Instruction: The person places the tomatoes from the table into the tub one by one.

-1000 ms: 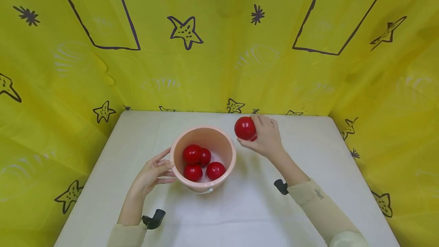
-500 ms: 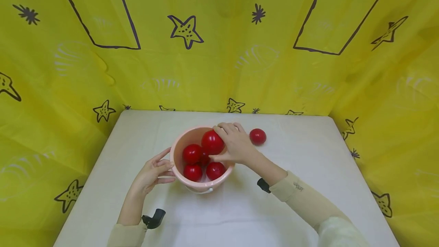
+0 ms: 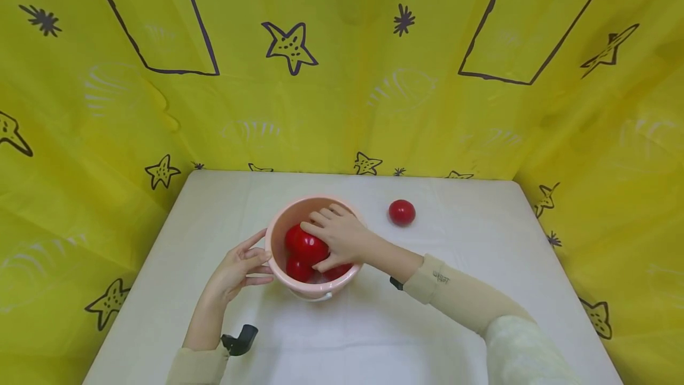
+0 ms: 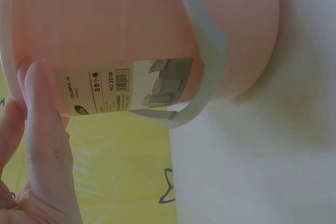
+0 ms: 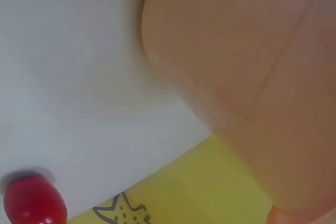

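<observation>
A pink bucket (image 3: 314, 287) with several round, glossy red tomato-like fruits in it stands on the table in the head view. My left hand (image 3: 237, 269) holds it at the left rim. In the left wrist view, a fingertip (image 4: 38, 77) presses just under the rim, beside the label. My right hand (image 3: 342, 233) reaches inside, index finger and thumb on either side of a red tomato-like fruit (image 3: 312, 246). The other fingers are spread, and the hand partly hides the other fruits. The right wrist view shows the bucket's outer wall (image 5: 236, 66).
One more red fruit (image 3: 402, 212) lies on the white table (image 3: 459, 224), right of the bucket. It also shows in the right wrist view. A pale handle (image 4: 205, 66) hangs on the bucket's outside. A yellow patterned curtain (image 3: 342, 111) surrounds the back and sides.
My right hand has carried a red fruit leftward from beside the bucket over the rim and down inside. One fruit on the table has come into clear view. My left hand stays put.
</observation>
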Motion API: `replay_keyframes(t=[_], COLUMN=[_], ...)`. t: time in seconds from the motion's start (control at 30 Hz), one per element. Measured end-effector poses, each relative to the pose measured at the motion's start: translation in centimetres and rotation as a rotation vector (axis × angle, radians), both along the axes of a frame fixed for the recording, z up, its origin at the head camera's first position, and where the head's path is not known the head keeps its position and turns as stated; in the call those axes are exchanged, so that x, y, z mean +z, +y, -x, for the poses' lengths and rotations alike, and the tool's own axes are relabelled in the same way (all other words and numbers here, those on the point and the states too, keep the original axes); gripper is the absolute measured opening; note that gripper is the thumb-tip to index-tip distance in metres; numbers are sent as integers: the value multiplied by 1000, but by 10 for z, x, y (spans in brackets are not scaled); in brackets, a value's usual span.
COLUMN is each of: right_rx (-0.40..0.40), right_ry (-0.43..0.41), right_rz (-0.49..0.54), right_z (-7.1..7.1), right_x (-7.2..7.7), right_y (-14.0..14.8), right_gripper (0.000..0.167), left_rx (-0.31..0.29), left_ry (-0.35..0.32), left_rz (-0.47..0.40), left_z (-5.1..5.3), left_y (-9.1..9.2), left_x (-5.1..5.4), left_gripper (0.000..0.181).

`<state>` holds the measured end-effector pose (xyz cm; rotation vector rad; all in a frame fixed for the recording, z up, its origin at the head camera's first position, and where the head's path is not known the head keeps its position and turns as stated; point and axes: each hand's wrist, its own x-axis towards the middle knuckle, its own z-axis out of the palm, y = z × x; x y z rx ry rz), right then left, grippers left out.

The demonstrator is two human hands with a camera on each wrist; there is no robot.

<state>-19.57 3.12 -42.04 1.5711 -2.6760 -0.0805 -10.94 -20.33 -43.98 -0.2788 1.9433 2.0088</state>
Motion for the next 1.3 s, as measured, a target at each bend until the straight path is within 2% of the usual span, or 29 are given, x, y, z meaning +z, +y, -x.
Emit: replay_keyframes(t=[0.13,0.3,0.6,0.87,1.13,1.3], right_rx=[59,119,242,264,275,283], right_ry=[-49,-93,-31,-21,-37,-60], right_rz=[-99,-158,-224,-293,-287,-244], right_z=[-1,-2,-3,-5,-4,-1], right_x=[-6,-11,-13,-14,-13,-9], right_y=[-5,-7,-9,-11,-10,-8], right_gripper=[83,84,77,79,79,77], left_rx=[-2,-1,9,7,1,4], left_ry=[0,-2,-8,-18,-17,-17], left_rz=[-4,-5,11,-2,-7,-9], left_z=[0,0,1,0,0,0], left_y=[0,0,0,1,1,1], left_x=[0,1,1,2,2,2], left_gripper=[65,65,64,65,66,65])
